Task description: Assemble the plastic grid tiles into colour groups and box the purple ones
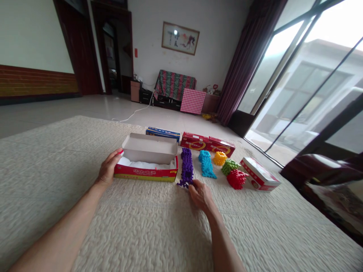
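My left hand (109,168) grips the left end of a red and yellow-green cardboard box (146,174), its fingers closed over the edge. The lid stands raised at the back, and white lining shows inside. To the right of the box lies a long strip of purple interlocking plastic pieces (187,164). At its near end, my right hand (200,194) is closed, with the fingertips against the purple pieces. A light-blue strip of the same kind of pieces (207,164) lies further right.
Yellow (219,158), green (230,166) and red (237,179) clusters of pieces sit to the right, near a white and red box (260,174). Behind stand a blue box (163,133) and two red boxes (194,141). Everything rests on a cream quilted cover (136,223).
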Available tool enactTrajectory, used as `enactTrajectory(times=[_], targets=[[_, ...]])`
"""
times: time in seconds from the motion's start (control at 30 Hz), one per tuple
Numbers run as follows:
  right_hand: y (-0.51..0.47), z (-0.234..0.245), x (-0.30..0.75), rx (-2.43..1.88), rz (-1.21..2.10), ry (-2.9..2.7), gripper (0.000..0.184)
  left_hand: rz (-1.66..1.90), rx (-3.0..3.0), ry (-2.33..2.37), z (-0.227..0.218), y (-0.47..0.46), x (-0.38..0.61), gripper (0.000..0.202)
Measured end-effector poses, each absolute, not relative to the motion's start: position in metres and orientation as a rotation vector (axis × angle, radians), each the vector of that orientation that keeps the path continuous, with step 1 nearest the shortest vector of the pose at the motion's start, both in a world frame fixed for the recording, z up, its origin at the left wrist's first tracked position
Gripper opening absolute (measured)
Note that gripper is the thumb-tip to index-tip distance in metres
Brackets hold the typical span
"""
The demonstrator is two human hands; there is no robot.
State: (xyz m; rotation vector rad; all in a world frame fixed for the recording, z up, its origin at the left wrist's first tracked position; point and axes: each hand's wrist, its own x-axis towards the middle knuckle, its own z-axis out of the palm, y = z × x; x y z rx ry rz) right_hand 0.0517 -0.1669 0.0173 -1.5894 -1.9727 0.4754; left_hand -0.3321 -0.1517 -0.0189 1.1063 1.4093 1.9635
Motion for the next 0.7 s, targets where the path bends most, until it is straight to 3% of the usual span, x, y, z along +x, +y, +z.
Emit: enactTrajectory(times=[0.7], targets=[[-0.1643,0.0199,0.0537,-1.651,0.373,-1.910,0.028,1.984,0.983,1.354,-0.0094,-0.1553,-0.3241,0.055]])
